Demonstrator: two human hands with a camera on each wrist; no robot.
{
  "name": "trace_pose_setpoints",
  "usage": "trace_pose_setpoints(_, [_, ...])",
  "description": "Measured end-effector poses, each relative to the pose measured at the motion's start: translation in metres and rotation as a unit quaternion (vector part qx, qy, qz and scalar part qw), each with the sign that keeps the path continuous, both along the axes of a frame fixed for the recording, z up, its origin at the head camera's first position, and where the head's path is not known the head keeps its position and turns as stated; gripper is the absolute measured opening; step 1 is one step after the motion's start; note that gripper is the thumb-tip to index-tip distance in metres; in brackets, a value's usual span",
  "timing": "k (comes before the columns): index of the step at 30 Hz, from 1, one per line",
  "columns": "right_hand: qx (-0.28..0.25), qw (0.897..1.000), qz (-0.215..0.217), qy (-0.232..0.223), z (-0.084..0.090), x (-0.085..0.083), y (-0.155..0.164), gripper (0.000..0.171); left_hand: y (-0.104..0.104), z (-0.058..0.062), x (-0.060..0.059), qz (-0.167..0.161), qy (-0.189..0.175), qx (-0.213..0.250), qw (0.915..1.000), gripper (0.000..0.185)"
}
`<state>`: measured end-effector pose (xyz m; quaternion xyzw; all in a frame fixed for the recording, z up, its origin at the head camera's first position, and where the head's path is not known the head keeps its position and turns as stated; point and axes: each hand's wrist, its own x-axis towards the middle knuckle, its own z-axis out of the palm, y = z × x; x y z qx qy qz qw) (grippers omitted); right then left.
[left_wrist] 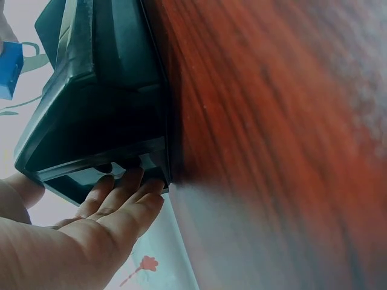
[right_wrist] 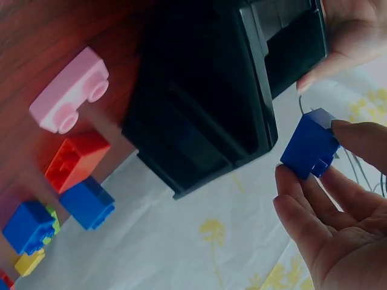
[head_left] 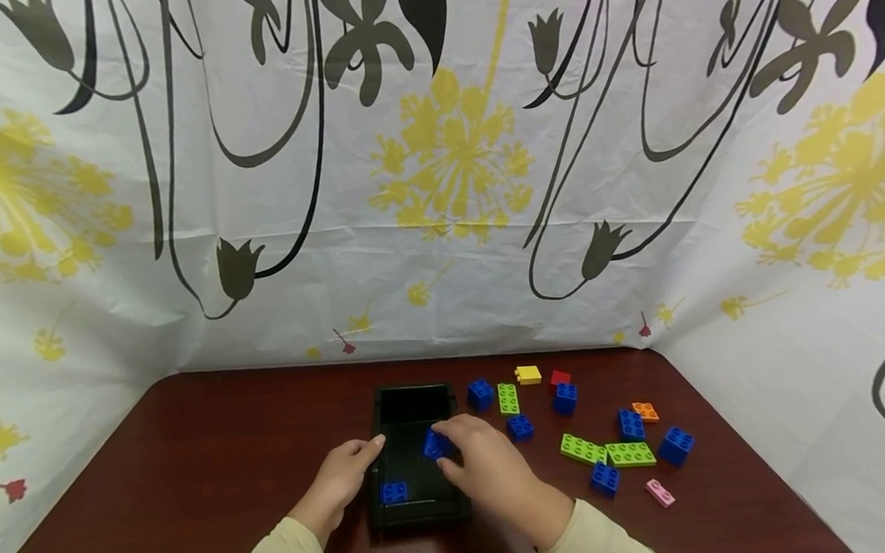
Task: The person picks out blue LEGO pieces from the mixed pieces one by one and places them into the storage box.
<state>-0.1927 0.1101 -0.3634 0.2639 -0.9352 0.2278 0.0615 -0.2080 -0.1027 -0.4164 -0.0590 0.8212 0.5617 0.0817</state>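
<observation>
We pinch the blue brick [head_left: 435, 444] in our right hand [head_left: 490, 466] just above the black tray [head_left: 412, 407]; our left hand [head_left: 340, 481], fingers straight, steadies its rim. We lower gently beside the brick already inside [head_left: 394, 492].

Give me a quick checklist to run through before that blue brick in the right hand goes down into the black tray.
1. Right hand pinches the blue brick between thumb and fingers: ok.
2. Brick is over the black tray: ok in the head view.
3. Left hand steadies the tray, fingers on its edge: ok.
4. Free room in the tray: ok; one small blue brick lies at the near end, the far part looks bare.
5. Brick's studs facing up: cannot tell.
6. Loose bricks, such as the green plate, lie clear of the tray: ok.
</observation>
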Motion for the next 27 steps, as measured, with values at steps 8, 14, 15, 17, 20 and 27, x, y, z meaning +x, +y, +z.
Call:
trace_pose_setpoints(8, [0.021,0.999,0.010,0.022,-0.006,-0.002,-0.012,0.037,-0.001,0.000,0.000,0.001,-0.009,0.000,1.0000,0.066])
trace_pose_setpoints(14, [0.036,0.999,0.019,0.018,-0.012,-0.004,-0.024,0.036,-0.002,0.001,-0.001,-0.002,-0.014,0.005,0.9999,0.067])
trace_pose_setpoints(15, [0.038,0.999,0.017,0.014,-0.013,-0.004,-0.025,0.036,-0.002,0.001,-0.001,-0.003,-0.014,0.006,0.9999,0.068])
trace_pose_setpoints(17, [0.040,0.999,0.013,0.006,-0.014,-0.005,-0.029,0.037,-0.002,0.001,-0.001,-0.003,-0.014,0.007,0.9999,0.068])
trace_pose_setpoints(20, [0.043,0.999,0.006,0.000,-0.016,-0.006,-0.033,0.036,-0.003,0.001,0.000,-0.003,-0.012,0.007,0.9999,0.068])
trace_pose_setpoints(27, [0.046,0.999,-0.006,-0.016,-0.021,-0.010,-0.041,0.037,-0.002,0.001,0.000,0.000,-0.014,0.003,0.9999,0.067])
